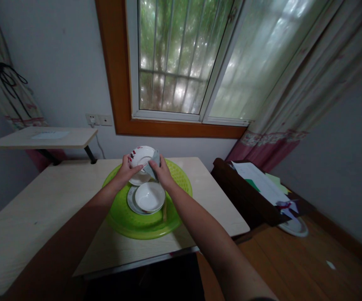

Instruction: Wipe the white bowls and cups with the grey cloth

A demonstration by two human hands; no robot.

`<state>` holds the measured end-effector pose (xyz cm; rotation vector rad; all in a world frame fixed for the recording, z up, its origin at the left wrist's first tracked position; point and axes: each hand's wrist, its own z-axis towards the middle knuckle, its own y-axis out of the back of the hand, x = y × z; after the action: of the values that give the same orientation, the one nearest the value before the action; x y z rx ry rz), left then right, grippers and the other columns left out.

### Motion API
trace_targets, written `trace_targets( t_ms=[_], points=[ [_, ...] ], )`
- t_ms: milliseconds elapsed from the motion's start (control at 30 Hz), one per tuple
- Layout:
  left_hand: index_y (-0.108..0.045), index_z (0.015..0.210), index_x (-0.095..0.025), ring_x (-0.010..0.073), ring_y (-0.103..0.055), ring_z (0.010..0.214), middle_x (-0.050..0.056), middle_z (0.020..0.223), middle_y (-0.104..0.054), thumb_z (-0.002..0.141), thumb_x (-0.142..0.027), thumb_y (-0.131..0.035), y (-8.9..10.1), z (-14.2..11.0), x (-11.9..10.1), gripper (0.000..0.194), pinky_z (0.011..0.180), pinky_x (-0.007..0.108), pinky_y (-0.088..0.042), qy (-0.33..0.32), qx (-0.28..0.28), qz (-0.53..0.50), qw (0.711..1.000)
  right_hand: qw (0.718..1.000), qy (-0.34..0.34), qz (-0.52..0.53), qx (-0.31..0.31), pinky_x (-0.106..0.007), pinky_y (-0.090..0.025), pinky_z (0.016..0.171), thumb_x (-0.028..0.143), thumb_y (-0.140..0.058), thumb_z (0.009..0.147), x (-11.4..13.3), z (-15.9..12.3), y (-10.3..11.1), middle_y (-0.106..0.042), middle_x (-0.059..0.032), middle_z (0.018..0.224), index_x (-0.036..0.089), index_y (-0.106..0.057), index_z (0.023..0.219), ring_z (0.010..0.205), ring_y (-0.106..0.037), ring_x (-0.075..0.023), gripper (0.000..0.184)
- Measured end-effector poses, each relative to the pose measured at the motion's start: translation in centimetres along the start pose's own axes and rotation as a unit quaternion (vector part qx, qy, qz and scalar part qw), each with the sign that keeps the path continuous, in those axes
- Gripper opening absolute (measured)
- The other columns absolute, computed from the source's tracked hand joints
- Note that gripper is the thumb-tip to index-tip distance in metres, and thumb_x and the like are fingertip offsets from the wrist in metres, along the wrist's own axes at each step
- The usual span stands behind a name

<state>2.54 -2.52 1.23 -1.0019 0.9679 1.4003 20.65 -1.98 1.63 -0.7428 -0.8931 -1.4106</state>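
Observation:
My left hand grips the left rim of a white plate with a red and dark pattern, tilted above a round green tray. In my right hand is a grey-blue cloth, pressed against the plate's right side. Below the plate, part of another white dish shows. Nearer to me on the tray, a white bowl rests on a plate. What look like wooden chopsticks lie to the right of the bowl, by my right wrist.
The tray stands on a pale wooden table against the wall below a window. A raised shelf is at the back left. Right of the table, a dark brown piece of furniture holds papers.

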Motion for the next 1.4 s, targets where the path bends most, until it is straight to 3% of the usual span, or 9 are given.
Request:
trace_targets(
  t_ms=[167,433,600,800,1067,1233,1400],
  points=[
    [-0.047,0.123,-0.019,0.0221,-0.062,0.104,0.008,0.115,-0.061,0.063,-0.046,-0.079,0.4,0.2,0.0,0.073,0.093,0.037,-0.051,-0.008,0.007,0.059,0.998,0.996,0.025,-0.084,0.01,-0.043,-0.041,0.111,0.06,-0.068,0.084,-0.2,0.1,0.8,-0.063,-0.0095,0.133,0.023,-0.057,0.137,0.124,-0.056,-0.0274,0.066],
    [-0.048,0.115,-0.018,0.0199,-0.062,0.089,0.004,0.102,-0.063,0.06,-0.046,-0.08,0.3,-0.1,-0.4,0.07,0.078,0.033,-0.051,0.03,0.033,0.078,0.996,0.996,0.03,-0.086,0.022,-0.044,-0.036,0.116,0.062,-0.069,0.082,-0.6,0.3,1.3,-0.054,-0.0115,0.145,0.023,-0.049,0.146,0.133,-0.051,-0.0281,0.078],
    [-0.044,0.105,-0.022,0.0164,-0.059,0.078,-0.001,0.093,-0.059,0.057,-0.046,-0.081,0.1,-0.4,-0.6,0.066,0.071,0.03,-0.048,0.018,0.001,0.143,0.99,0.996,0.028,-0.079,0.043,-0.044,-0.028,0.122,0.067,-0.051,0.092,-1.2,0.2,1.0,-0.042,-0.0101,0.158,0.024,-0.037,0.153,0.145,-0.04,-0.0239,0.077],
    [-0.04,0.102,-0.024,0.0165,-0.058,0.077,-0.002,0.089,-0.057,0.058,-0.045,-0.08,-0.1,-0.7,-1.1,0.063,0.068,0.029,-0.047,0.002,-0.003,0.222,0.975,0.994,0.031,-0.105,0.002,-0.046,-0.023,0.125,0.074,-0.02,0.096,-1.8,0.6,0.6,-0.05,-0.0126,0.151,0.019,-0.052,0.143,0.145,-0.04,-0.0228,0.079],
    [-0.04,0.099,-0.024,0.0151,-0.057,0.073,-0.003,0.085,-0.057,0.057,-0.041,-0.081,-0.8,-1.6,-2.4,0.061,0.066,0.027,-0.046,-0.018,0.004,0.233,0.972,0.997,-0.005,-0.071,-0.005,-0.042,-0.027,0.123,0.071,-0.025,0.098,-2.0,0.5,0.4,-0.053,-0.0107,0.148,0.02,-0.051,0.143,0.14,-0.045,-0.0202,0.072],
    [-0.04,0.1,-0.024,0.0157,-0.058,0.075,-0.002,0.09,-0.058,0.058,-0.041,-0.08,-0.8,-1.4,-2.0,0.061,0.066,0.027,-0.046,-0.024,0.013,0.231,0.973,0.991,0.062,-0.118,0.006,-0.042,-0.029,0.123,0.064,-0.027,0.101,-1.3,0.2,0.5,-0.051,-0.0136,0.148,0.018,-0.048,0.146,0.141,-0.044,-0.0212,0.067],
    [-0.038,0.101,-0.024,0.0161,-0.058,0.076,-0.002,0.09,-0.057,0.059,-0.039,-0.078,-0.8,-1.4,-1.7,0.06,0.067,0.028,-0.046,-0.027,0.022,0.238,0.971,0.961,0.169,-0.214,0.054,-0.045,-0.026,0.125,0.049,-0.03,0.105,0.3,-0.3,0.6,-0.042,-0.0096,0.156,0.025,-0.038,0.153,0.147,-0.036,-0.0208,0.055]
  ],
)
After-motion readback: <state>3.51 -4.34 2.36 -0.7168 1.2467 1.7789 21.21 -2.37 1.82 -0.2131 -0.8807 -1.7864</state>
